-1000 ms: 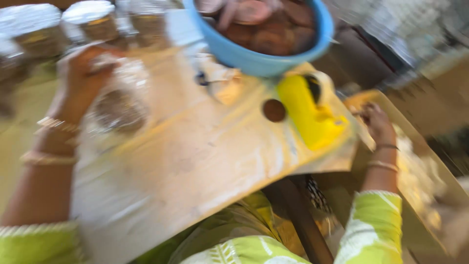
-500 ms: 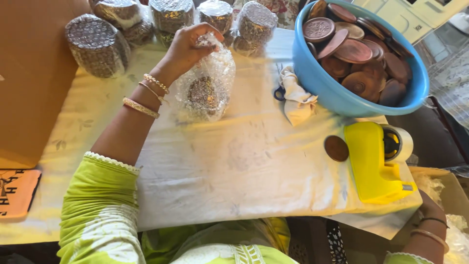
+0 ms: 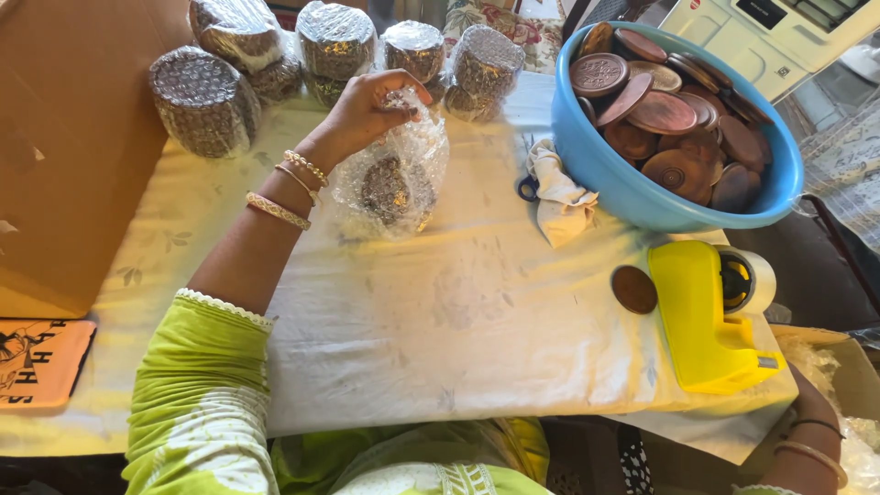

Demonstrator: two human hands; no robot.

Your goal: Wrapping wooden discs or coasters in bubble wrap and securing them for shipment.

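Note:
My left hand (image 3: 367, 108) grips the top of a bundle in clear bubble wrap (image 3: 392, 179) with a dark round thing inside, standing on the white cloth-covered table (image 3: 440, 312). Just behind it stand several finished bubble-wrapped bundles (image 3: 335, 41). My right arm (image 3: 811, 440) reaches down past the table's right edge toward a box of wrapping; the hand itself is hidden. A blue bowl (image 3: 632, 188) full of brown round discs sits at the back right.
A yellow tape dispenser (image 3: 701, 316) lies at the right edge, one loose brown disc (image 3: 633, 289) beside it. A crumpled white cloth (image 3: 559, 197) covers blue-handled scissors (image 3: 526, 188). A brown cardboard box (image 3: 64, 147) stands at the left, an orange card (image 3: 41, 362) below it.
The view has swung and steadied over the table. My left hand stays on top of the wrapped bundle, and my right arm has dropped lower beside the table.

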